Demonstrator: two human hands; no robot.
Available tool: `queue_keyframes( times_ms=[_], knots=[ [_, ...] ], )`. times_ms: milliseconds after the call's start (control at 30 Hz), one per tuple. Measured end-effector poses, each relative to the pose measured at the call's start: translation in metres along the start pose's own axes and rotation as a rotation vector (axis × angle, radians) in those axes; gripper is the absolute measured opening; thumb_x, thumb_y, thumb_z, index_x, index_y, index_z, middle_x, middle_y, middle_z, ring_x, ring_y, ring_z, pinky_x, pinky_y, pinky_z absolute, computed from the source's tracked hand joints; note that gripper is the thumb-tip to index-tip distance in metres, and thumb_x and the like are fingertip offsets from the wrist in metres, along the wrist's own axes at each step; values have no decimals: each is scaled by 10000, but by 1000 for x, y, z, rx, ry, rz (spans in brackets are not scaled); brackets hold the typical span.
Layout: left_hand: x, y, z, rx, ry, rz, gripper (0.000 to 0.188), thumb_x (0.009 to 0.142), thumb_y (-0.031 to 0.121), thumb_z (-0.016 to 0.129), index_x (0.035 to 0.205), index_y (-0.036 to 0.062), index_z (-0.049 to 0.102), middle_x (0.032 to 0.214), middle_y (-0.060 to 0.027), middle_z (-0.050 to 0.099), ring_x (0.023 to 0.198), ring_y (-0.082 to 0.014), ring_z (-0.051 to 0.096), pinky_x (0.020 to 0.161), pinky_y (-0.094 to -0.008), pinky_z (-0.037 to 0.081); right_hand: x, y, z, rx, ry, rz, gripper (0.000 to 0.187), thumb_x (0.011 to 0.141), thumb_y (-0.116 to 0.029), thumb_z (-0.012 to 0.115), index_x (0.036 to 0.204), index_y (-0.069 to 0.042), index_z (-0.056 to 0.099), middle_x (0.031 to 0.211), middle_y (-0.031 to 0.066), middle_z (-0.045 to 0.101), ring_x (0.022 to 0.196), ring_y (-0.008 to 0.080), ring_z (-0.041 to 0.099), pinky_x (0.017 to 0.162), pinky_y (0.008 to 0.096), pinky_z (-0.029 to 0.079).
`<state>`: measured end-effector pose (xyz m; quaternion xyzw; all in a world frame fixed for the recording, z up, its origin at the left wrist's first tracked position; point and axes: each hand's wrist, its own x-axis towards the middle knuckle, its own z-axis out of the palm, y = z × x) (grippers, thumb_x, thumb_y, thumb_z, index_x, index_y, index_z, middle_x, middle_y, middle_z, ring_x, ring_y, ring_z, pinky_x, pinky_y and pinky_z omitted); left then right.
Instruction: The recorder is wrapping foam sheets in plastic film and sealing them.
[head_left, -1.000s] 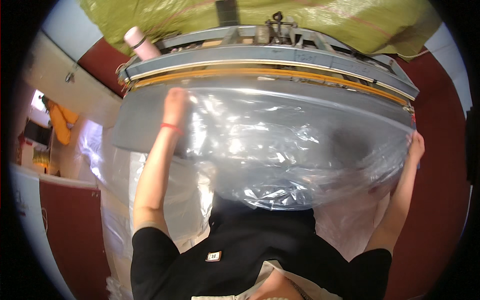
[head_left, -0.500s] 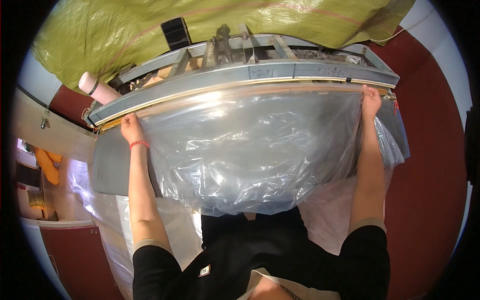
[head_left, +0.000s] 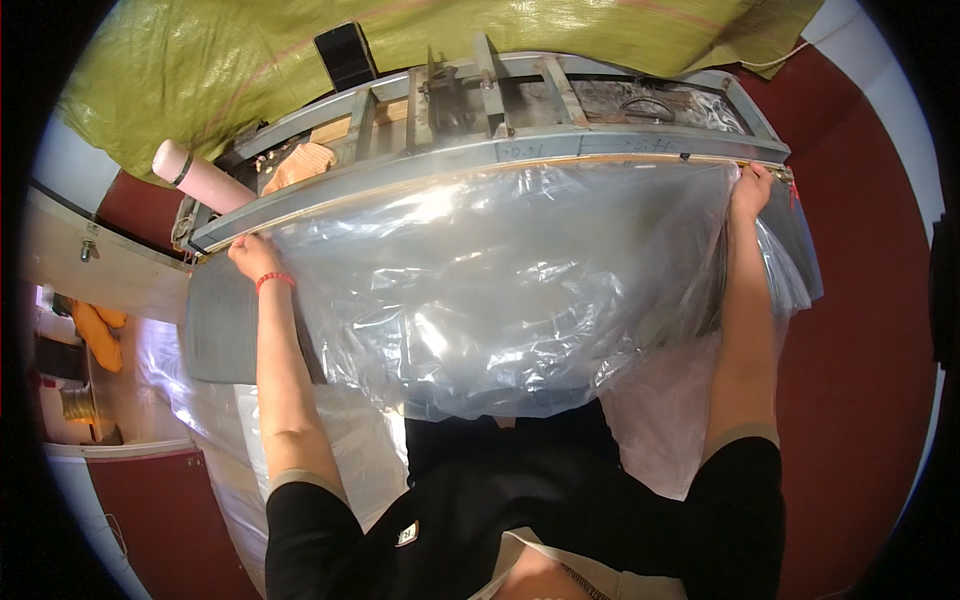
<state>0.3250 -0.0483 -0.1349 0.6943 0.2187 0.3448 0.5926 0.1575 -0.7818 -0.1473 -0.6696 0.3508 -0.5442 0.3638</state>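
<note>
A wide sheet of clear plastic film (head_left: pixel 470 290) hangs between my two hands over a grey surface and drapes toward my body. My left hand (head_left: pixel 255 256), with a red bead bracelet at its wrist, pinches the film's far left corner. At the far right corner my right hand (head_left: pixel 752 190) grips the film with bent fingers. The film's far edge lies along the front of a long metal bar (head_left: pixel 420 168), part of a welded frame. Both hands are close against that bar. Loose film bunches beside my right forearm.
Behind the bar, the frame's crosspieces (head_left: pixel 487 90) stick up. A pink bottle (head_left: pixel 200 175) leans at its left end, near an orange-tan cloth (head_left: pixel 302 165). A dark phone (head_left: pixel 345 55) lies on yellow-green woven sheeting (head_left: pixel 560 28). At the left stands a pale door panel (head_left: pixel 110 240).
The metal bar has tilted down toward me, over the film's far edge, and more of the frame's inside shows. My left hand has shifted slightly left; my right hand still holds its corner.
</note>
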Motion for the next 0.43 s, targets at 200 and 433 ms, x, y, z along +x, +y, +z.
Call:
queue_keyframes(
  times_ms=[200, 433],
  knots=[
    [-18, 11, -35, -162, -501, 6, 56, 835, 114, 488, 798, 79, 465, 678, 2, 488, 538, -74, 439, 474, -200, 357, -6, -66, -105, -11, -292, -296, 252, 869, -241, 493, 998, -27, 528, 917, 63, 595, 838, 143, 563, 756, 263, 427],
    [-84, 94, -139, -206, -328, 217, 41, 838, 111, 488, 877, 101, 487, 703, 34, 442, 595, -35, 405, 504, -178, 348, -28, 153, -334, -548, 226, 183, 448, 837, -388, 481, 1107, -35, 535, 1135, 135, 520, 1031, 237, 496, 894, 345, 377]
  ],
)
